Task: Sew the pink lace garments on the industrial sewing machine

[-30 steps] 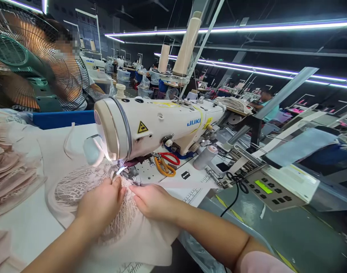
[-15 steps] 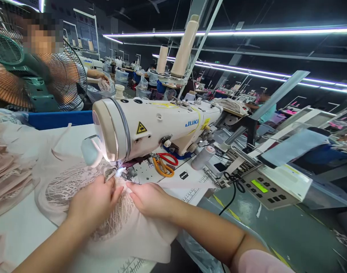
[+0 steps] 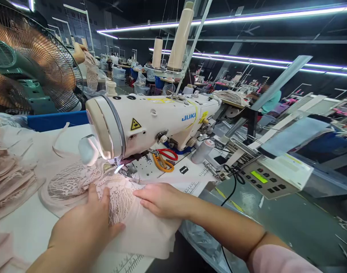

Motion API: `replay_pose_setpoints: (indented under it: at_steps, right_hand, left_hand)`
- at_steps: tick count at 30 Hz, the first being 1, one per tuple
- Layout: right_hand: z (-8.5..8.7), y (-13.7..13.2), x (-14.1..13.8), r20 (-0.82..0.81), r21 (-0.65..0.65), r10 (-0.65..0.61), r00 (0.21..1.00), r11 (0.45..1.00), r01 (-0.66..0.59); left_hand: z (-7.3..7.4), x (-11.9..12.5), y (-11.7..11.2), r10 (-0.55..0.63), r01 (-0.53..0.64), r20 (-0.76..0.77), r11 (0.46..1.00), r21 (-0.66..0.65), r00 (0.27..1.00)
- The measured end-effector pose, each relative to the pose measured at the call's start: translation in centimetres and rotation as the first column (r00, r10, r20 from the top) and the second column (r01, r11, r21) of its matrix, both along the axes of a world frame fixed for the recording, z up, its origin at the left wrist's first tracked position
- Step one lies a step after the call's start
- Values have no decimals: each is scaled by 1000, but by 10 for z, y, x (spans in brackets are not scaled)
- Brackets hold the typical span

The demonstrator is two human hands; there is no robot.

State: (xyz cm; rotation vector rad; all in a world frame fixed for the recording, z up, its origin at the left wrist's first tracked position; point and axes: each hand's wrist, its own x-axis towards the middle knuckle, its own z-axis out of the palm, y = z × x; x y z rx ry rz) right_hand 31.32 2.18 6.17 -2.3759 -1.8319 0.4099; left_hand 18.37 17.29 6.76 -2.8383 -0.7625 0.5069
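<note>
A pale pink lace garment piece [image 3: 119, 197] lies under the needle area of a white JUKI sewing machine [image 3: 150, 121]. My left hand [image 3: 88, 223] lies on the lace to the left, fingers stretched out and pressing it flat. My right hand [image 3: 159, 199] rests flat on the plain pink fabric just right of the lace, fingers pointing toward the presser foot [image 3: 119, 168], which is lit by the machine's lamp.
Orange and red scissors [image 3: 163, 159] lie on the machine bed behind the lace. A stack of pink lace pieces [image 3: 8, 178] sits at the left. A control panel [image 3: 261, 180] stands right, a running fan [image 3: 28, 64] back left. Another person's hand [image 3: 79, 53] lifts fabric beyond it.
My left hand slid back from the needle and flattened on the lace. My right hand shifted slightly right. The person behind the fan raised a hand with fabric.
</note>
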Motion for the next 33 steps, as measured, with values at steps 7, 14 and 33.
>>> replay_pose_setpoints:
  at_steps: [7,14,33]
  right_hand:
    - [2,11,4,31,-36,15,999,999,-13]
    - [7,22,9,26,-103,9,1000,995,-6]
    - [13,45,-5,164,-268,-10,986,962,55]
  left_hand:
    - [5,8,5,-9,9,-20,1000,-12,1000]
    - [-8,11,27,-2,-5,80,996,84,997]
    - [1,15,67,-18,25,172,999,-36,985]
